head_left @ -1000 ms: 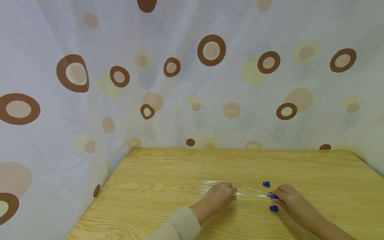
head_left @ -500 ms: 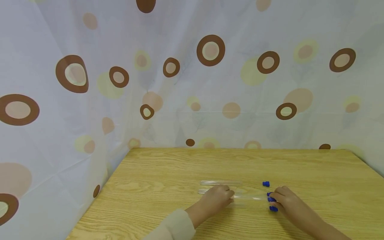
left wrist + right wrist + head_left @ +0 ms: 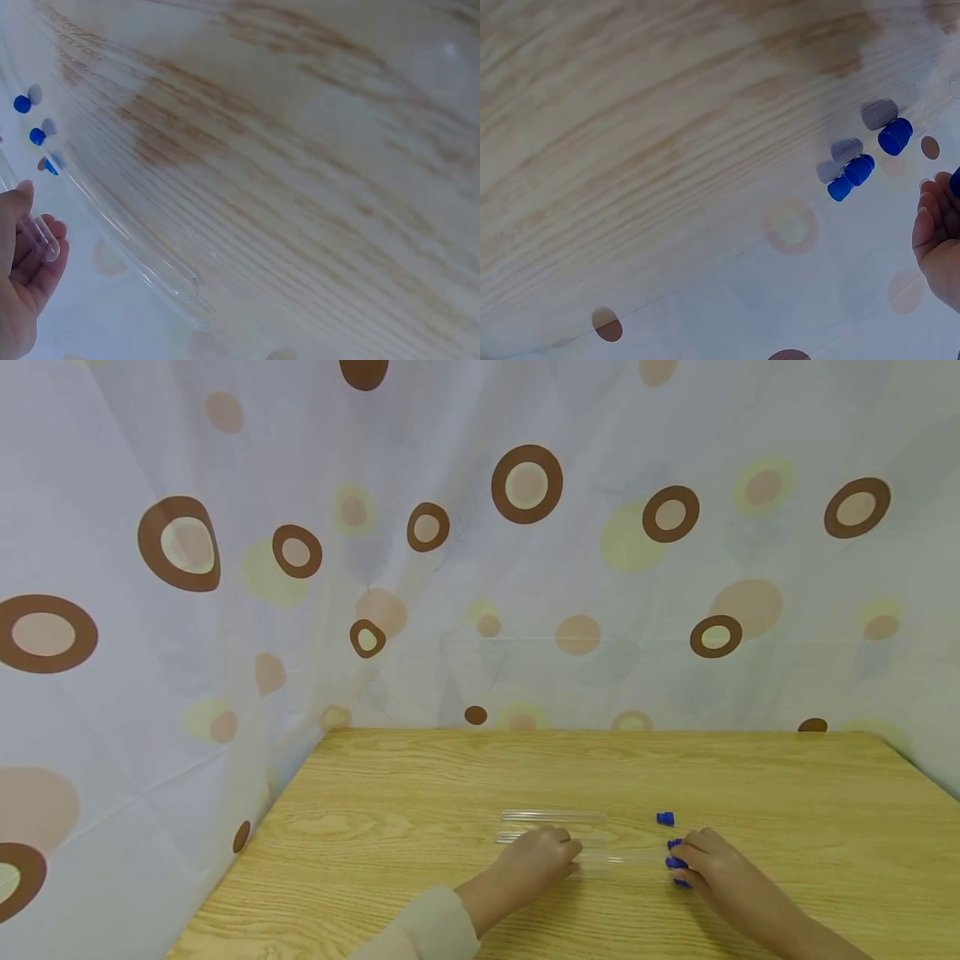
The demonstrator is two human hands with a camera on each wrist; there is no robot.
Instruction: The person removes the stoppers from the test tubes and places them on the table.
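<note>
My left hand (image 3: 536, 862) grips a clear test tube (image 3: 622, 860) level, low over the wooden table. In the left wrist view, the rounded end of that tube (image 3: 47, 246) shows past the fingers. My right hand (image 3: 723, 872) pinches a blue stopper (image 3: 677, 863) at the tube's far right end; the fingers partly cover it. Two more clear tubes lie behind the left hand, a back tube (image 3: 551, 816) and a nearer tube (image 3: 507, 837) partly hidden by it. Loose blue stoppers lie by the right hand: a back stopper (image 3: 665, 818), a middle stopper (image 3: 674, 843) and a front stopper (image 3: 681, 883).
The wood-grain table (image 3: 390, 827) stretches to the back and both sides. Behind it and along the left hangs a pale curtain (image 3: 450, 668) with brown, peach and yellow spots, meeting the table's back edge.
Both hands have shifted slightly toward the near edge and left, with the tube and stopper between them. The front loose stopper is now partly covered by the right hand.
</note>
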